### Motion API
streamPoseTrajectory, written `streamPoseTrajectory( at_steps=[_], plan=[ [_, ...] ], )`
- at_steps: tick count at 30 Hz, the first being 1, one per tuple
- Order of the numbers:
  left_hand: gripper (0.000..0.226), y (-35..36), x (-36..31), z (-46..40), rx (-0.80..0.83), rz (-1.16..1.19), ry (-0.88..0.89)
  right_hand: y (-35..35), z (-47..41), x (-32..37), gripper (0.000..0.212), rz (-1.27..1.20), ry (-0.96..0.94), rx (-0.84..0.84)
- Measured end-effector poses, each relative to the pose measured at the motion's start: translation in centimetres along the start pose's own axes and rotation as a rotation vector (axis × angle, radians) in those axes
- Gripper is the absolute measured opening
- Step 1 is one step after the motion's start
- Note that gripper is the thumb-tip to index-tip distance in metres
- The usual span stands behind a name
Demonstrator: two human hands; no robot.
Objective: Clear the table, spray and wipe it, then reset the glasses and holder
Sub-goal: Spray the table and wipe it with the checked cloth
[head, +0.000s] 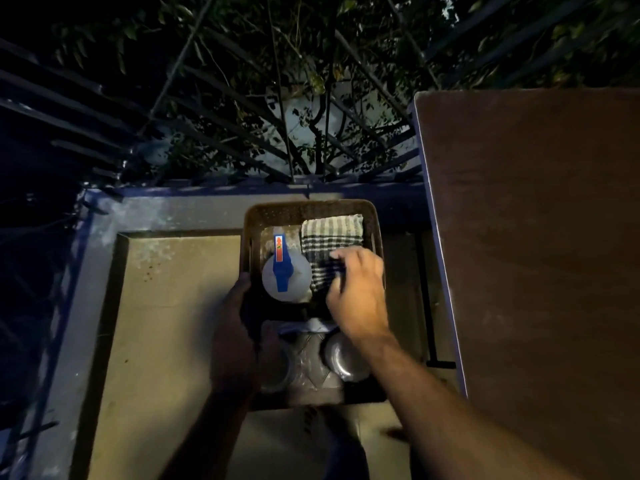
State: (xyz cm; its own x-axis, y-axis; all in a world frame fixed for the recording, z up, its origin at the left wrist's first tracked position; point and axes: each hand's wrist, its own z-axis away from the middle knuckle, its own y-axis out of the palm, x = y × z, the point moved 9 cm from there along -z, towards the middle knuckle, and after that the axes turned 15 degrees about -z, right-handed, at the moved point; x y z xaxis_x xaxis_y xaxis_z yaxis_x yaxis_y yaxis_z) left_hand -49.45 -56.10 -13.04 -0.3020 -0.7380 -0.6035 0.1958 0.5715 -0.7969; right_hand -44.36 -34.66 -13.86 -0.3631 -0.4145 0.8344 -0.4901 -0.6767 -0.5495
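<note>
A brown plastic basket (308, 210) hangs below me, gripped on its left rim by my left hand (239, 327). In its far half stand a spray bottle (286, 276) with a blue nozzle and a folded checked cloth (330, 237). My right hand (358, 294) lies over the cloth's near end with fingers curled onto it. In the near half sit a metal glass (343, 358) and a shiny holder (308, 355), partly hidden by my arms. The brown wooden table (536, 237) fills the right side, its top bare.
A blue metal railing (242, 188) with dark foliage behind it runs across the back. Tan floor tiles (166, 323) lie below the basket. A dark table leg bar (427, 296) stands right of the basket. My foot (332, 431) shows under the basket.
</note>
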Motion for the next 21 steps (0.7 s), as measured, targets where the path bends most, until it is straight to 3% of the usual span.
streamPoseTrajectory(
  at_steps=[2,5,9,11,15,18,20,21],
  plan=[
    [0.073,0.6,-0.8,-2.3,0.033,0.051,-0.019,2.4,-2.6,-1.2,0.052,0.118,0.111,0.171],
    [0.074,2.4,-1.9,-4.7,0.116,0.086,0.002,5.8,-4.0,-4.4,0.088,0.311,0.267,0.429],
    [0.061,5.5,-1.3,-6.1,0.242,0.153,-0.095,8.4,-4.0,-7.4,0.108,0.404,0.413,0.589],
    [0.042,6.3,-1.0,-6.5,0.236,0.205,-0.129,8.9,-4.2,-7.5,0.104,0.431,0.414,0.597],
    [0.021,6.5,-2.0,-7.5,0.194,0.369,-0.094,8.3,-5.1,-6.9,0.075,0.470,0.348,0.559],
    [0.020,6.8,-2.9,-7.6,0.238,0.570,-0.108,5.9,-5.9,-6.0,0.064,0.255,0.366,0.442],
    [0.006,5.8,-3.1,-7.2,0.187,0.591,-0.149,3.4,-6.0,-4.9,0.060,0.101,0.397,0.351],
    [0.010,5.4,-2.9,-7.0,0.163,0.556,-0.182,2.4,-5.8,-4.2,0.058,0.038,0.402,0.337]
  ],
)
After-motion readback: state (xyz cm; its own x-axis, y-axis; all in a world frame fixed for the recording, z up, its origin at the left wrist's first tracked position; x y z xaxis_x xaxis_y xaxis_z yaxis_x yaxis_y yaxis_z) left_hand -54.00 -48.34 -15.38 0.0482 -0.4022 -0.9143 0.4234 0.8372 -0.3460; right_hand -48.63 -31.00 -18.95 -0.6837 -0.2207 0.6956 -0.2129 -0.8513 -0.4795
